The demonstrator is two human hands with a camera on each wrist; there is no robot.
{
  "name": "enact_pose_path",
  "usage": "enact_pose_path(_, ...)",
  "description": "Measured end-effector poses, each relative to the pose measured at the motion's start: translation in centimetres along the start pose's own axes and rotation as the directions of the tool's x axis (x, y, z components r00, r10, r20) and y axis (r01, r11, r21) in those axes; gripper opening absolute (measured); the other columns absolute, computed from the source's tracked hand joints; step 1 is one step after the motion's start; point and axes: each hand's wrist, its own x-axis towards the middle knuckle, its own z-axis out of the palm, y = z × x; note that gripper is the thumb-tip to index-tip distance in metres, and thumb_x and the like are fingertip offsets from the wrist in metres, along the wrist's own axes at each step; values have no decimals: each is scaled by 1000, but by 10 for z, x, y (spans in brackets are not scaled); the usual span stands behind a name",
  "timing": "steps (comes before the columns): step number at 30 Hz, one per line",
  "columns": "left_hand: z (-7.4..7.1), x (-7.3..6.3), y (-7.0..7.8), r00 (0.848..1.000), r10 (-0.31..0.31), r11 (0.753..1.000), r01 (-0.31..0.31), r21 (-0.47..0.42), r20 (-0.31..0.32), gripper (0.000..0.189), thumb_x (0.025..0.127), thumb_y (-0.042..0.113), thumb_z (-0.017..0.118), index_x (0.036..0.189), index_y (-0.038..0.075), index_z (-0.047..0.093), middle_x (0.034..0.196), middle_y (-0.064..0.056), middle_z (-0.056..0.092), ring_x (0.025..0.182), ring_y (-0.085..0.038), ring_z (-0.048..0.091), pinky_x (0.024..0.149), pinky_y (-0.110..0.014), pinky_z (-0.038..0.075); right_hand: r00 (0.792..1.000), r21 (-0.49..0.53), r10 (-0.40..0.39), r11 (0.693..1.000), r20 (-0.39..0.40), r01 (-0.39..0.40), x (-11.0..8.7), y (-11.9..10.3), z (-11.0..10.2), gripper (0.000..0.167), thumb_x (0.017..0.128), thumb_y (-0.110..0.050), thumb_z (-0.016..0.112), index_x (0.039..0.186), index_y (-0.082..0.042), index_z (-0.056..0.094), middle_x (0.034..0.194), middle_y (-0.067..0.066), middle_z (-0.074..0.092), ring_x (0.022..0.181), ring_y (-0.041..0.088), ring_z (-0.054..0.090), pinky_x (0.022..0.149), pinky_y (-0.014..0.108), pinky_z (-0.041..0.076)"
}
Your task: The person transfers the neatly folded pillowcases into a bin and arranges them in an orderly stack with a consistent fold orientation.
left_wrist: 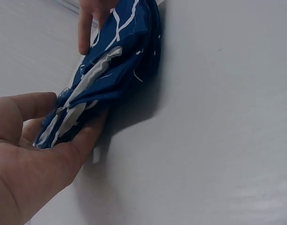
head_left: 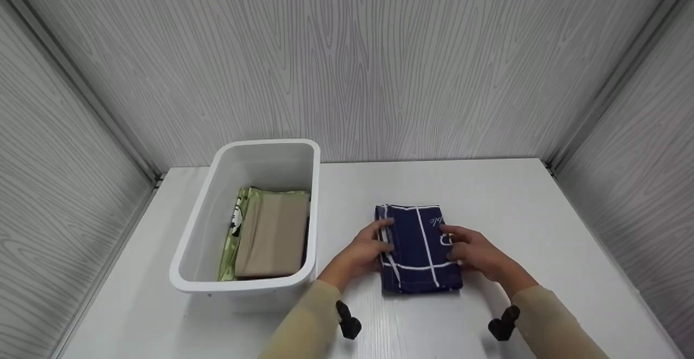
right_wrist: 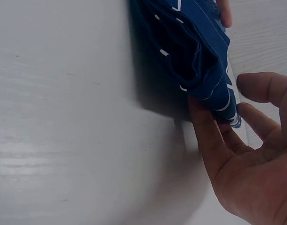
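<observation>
A folded navy cloth (head_left: pixel 413 248) with white grid lines and some white lettering is over the white table, to the right of the box. My left hand (head_left: pixel 359 250) grips its left edge, with fingers above and below the layers. On the opposite edge my right hand (head_left: pixel 480 255) holds the cloth the same way. Stacked folds and a white band show at the end near the left hand (left_wrist: pixel 35 154). From the right wrist, the rolled layers of the cloth (right_wrist: pixel 199 70) gape at the near side, and a shadow falls beneath them.
A white plastic box (head_left: pixel 244 287) stands to the left. Inside lie a folded tan cloth (head_left: pixel 274 234) and a green patterned cloth (head_left: pixel 230 256). Grey wood-grain panels (head_left: pixel 352 66) rise behind and on both sides of the table (head_left: pixel 520 202).
</observation>
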Motion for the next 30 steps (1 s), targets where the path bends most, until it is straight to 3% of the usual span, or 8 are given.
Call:
enact_pose_path(7, 1, 3, 2, 999, 35, 998, -34, 50, -15, 74, 84, -16, 56, 149, 16, 45, 146, -16, 41, 112, -33, 59, 83, -47, 57, 999, -31, -45, 999, -16, 44, 0, 4, -3, 80, 81, 6, 59, 155, -13, 38, 155, 24, 28, 112, 30, 56, 84, 41, 56)
enact_pose_path(16, 3, 0, 8, 997, 71, 987, -64, 150, -43, 70, 84, -13, 60, 146, 17, 50, 138, -15, 49, 102, -28, 64, 80, -41, 59, 996, -33, -87, 996, -14, 86, -4, 3, -6, 79, 82, 7, 60, 155, -16, 38, 154, 20, 28, 107, 28, 57, 82, 41, 57)
enact_pose_path(30, 7, -6, 18, 997, 63, 983, -56, 175, -35, 70, 84, -11, 60, 147, 17, 48, 149, -13, 42, 101, -26, 64, 79, -39, 58, 995, -14, -95, 995, -15, 94, -11, -4, -9, 80, 81, 7, 60, 155, -16, 38, 153, 18, 28, 105, 27, 57, 81, 39, 57)
